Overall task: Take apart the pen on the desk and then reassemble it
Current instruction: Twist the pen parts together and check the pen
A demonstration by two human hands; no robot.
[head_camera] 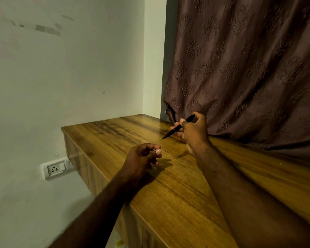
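1. Pen (178, 127): slim and black, held in the air above the desk (177, 194). It slants, with the writing tip pointing down and left toward the wood and the rear end up toward the curtain (249, 68). It looks to be in one piece, but its joints are too small to check.
2. Right hand (195, 133): fingers and thumb are curled round the middle of the barrel. This grip is the pen's only support.
3. Left hand (141, 155): it sits lower than the pen and to its left, clearly apart from it, just above the desk near the left edge. The fingers are curled in with the thumb against them. A pale fleck shows at the fingertips, so I cannot tell whether they pinch a small part or nothing.
4. Risk, loss of small parts: if the barrel is opened in mid-air, a spring or refill could drop and roll. The desk's left edge is close, with open floor beyond it.
5. Risk, concealment: the curtain's folds rest on the desk just behind the right hand, and a part flicked that way could vanish among them.
6. Risk, slip: a twist made with only a mid-barrel hold may turn the whole pen or let it fall. The left hand would need to take one end first.
7. Risk, marking: the exposed tip faces the wood and could score or ink it if lowered carelessly.
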